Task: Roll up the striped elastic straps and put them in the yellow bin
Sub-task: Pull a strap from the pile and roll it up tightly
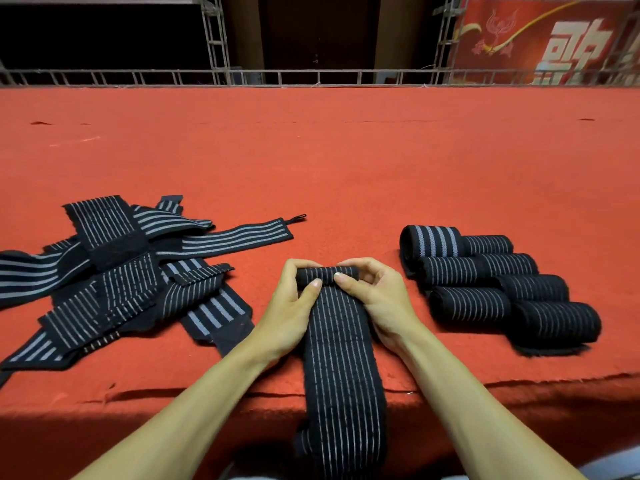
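Partly rolled striped strap, table-edge.

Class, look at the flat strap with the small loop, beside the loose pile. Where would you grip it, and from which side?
Pinch the flat strap at its free end by the loop, coming from the right: that end lies bare on the cloth, the other is tucked under the pile.

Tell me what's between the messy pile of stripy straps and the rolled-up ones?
The head view shows the left hand and right hand there, gripping a partly rolled strap on the red cloth.
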`<state>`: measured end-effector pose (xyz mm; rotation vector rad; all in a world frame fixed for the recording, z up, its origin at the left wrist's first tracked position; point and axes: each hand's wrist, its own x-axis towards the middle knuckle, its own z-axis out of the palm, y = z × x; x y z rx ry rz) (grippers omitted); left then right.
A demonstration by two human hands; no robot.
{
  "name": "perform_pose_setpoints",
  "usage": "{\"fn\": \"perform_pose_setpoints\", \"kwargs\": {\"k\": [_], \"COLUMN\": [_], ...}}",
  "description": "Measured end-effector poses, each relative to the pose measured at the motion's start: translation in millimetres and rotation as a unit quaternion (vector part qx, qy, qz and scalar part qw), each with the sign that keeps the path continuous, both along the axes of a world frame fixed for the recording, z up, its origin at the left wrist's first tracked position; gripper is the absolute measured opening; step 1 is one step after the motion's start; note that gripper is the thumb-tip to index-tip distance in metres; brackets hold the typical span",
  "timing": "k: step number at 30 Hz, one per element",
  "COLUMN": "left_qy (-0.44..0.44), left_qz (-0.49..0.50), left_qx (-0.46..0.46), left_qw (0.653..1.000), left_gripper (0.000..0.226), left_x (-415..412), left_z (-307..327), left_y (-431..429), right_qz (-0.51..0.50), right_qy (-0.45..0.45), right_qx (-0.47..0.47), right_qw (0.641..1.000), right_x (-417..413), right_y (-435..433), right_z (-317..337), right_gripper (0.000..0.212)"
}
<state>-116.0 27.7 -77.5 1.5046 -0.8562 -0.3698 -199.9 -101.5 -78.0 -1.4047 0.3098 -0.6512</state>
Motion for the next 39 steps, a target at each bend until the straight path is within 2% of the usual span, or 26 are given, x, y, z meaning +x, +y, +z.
{"fn": "perform_pose_setpoints", "kwargs": {"k": [2,5,8,13,17,22,26,30,34,36,39], "left_qy": [0.030,0.069,0.051,0.030,0.089,0.064,0.061,0.030,-0.011,-0.017,-0.011], "left_qz": [0.007,0.012,0.007,-0.019,-0.050,-0.032,-0.023,-0.001,0.011,0.025,0.011], "left_qx": [-0.030,-0.052,-0.048,0.019,0.057,0.056,0.037,0.028,0.028,0.026,0.018], "left_qw": [0.999,0.996,0.998,0.999,0.993,0.996,0.997,0.999,0.999,0.999,1.000], "left_gripper": [0.015,0.021,0.024,0.022,0.029,0.027,0.020,0.026,0.033,0.035,0.035], "left_x": [2,8,7,5,3,2,3,7,5,6,6], "left_z": [2,0,0,1,5,5,2,1,-1,-3,-3], "left_y": [1,2,3,0,1,2,4,5,5,5,5], "right_qz": [0.006,0.018,0.019,0.012,-0.009,-0.011,0.032,0.033,0.002,-0.016,0.007], "right_qy": [0.010,0.033,0.051,0.025,0.023,0.027,0.015,0.033,0.088,0.111,0.083], "right_qx": [0.001,0.020,0.008,0.029,0.007,-0.063,-0.054,-0.045,-0.071,-0.105,-0.048], "right_qw": [1.000,0.999,0.999,0.999,1.000,0.998,0.998,0.998,0.994,0.988,0.995], "right_x": [-1,0,1,-1,1,1,-1,-1,2,3,1], "right_y": [3,6,5,6,1,0,1,5,7,8,12], "right_z": [4,5,5,4,-1,-3,-1,4,4,3,8], "right_gripper": [0.011,0.022,0.024,0.021,0.016,0.021,0.024,0.013,0.037,0.039,0.031]}}
